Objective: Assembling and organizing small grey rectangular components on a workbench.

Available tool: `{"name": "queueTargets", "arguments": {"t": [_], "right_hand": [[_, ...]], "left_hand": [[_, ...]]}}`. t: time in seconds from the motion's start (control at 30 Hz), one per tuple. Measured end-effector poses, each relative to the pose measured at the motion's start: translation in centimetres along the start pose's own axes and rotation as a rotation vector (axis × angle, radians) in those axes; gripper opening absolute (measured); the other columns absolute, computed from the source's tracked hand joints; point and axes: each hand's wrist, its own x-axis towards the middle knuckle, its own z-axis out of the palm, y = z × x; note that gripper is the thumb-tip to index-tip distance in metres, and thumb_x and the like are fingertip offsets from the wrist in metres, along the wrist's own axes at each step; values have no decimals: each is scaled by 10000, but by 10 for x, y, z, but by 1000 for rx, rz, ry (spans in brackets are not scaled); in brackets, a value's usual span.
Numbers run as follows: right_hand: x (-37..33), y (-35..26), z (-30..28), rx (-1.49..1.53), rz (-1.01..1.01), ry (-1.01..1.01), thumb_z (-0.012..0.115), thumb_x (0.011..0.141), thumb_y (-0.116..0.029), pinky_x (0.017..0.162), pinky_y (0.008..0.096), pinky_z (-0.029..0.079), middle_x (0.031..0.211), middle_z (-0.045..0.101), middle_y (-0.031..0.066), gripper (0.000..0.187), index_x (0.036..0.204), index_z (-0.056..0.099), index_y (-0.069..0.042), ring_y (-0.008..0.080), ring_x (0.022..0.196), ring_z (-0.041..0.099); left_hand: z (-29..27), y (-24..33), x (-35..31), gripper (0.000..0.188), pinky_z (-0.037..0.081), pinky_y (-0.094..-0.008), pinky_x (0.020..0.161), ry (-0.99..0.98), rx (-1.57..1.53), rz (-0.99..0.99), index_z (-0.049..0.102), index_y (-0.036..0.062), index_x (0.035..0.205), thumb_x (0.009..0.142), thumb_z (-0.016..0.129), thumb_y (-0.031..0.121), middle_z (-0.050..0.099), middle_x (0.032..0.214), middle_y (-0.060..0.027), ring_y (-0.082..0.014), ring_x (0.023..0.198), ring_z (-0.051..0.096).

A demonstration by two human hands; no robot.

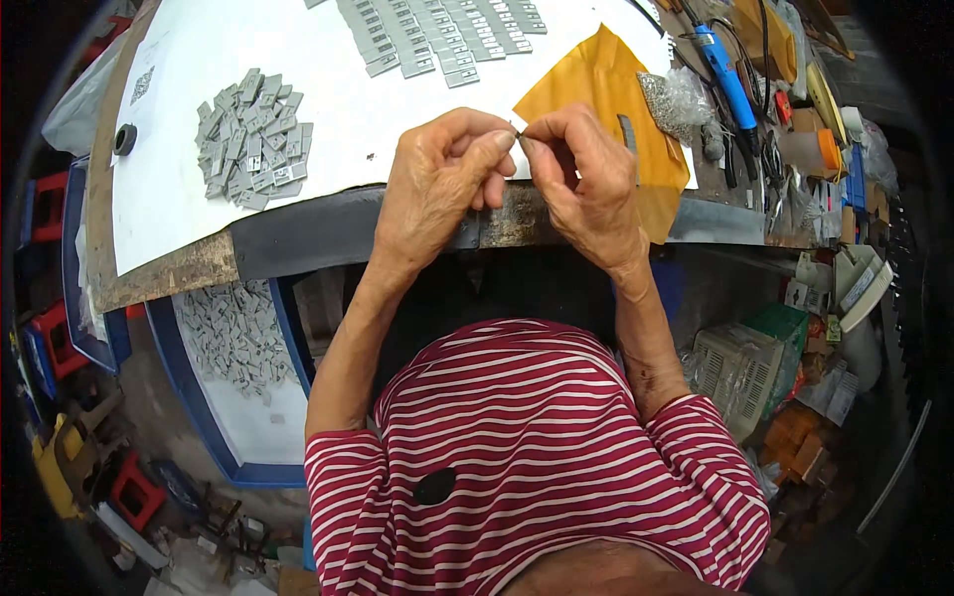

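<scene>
Over the table's front edge, my left hand [437, 184] and my right hand [588, 184] meet with pinched fingertips. A tiny dark piece [518, 135] shows between them, too small to name. Behind and under my right hand lies a yellow-brown paper envelope [586, 74], with a narrow grey strip [626, 131] on it. To the left of my hands is a loose pile of small flat grey rectangular pieces [253, 139] on white paper [328, 119]. Beyond my hands, more such grey pieces [437, 35] lie in slanting rows.
At the right stand a blue-handled tool [725, 74], a clear bag of small parts [671, 104] and assorted clutter. A black ring [125, 139] sits at the left. Below the table, a blue-rimmed tray [248, 475] holds many grey pieces. A grey vented case [735, 368] is at the lower right.
</scene>
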Motion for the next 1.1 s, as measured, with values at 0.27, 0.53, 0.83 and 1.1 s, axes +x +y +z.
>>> {"name": "queueTargets", "arguments": {"t": [0.27, 0.53, 0.83, 1.1], "right_hand": [[-1, -3, 7, 109, 99, 21, 597, 736, 20, 458, 285, 431, 696, 521, 97, 101, 798, 520, -5, 191, 541, 560], [4, -4, 7, 34, -66, -39, 576, 713, 64, 521, 304, 432, 744, 535, 97, 231, 915, 594, -47, 228, 605, 553], [4, -9, 12, 4, -135, -52, 583, 720, 87, 540, 309, 431, 744, 535, 107, 177, 859, 545, -16, 245, 618, 547], [-2, -16, 15, 164, 95, -83, 564, 762, 75, 522, 277, 388, 705, 491, 84, 104, 814, 516, -3, 174, 576, 497]], "left_hand": [[0, -8, -1, 183, 397, -150, 489, 49, -83, 8, 589, -37, 949, 835, 542, 98, 601, 698, -41, -39, 547, 501], [-3, -3, -4, 183, 388, -176, 497, 25, -117, -13, 575, -52, 925, 806, 529, 79, 578, 678, -36, -56, 548, 486], [-13, -3, -13, 206, 380, -171, 521, 12, -188, -34, 568, -49, 970, 835, 551, 105, 567, 700, -30, -54, 565, 470], [-44, 18, -23, 151, 441, -217, 581, 304, 570, 183, 615, 6, 928, 833, 533, 88, 605, 777, -39, -78, 654, 523]]}}
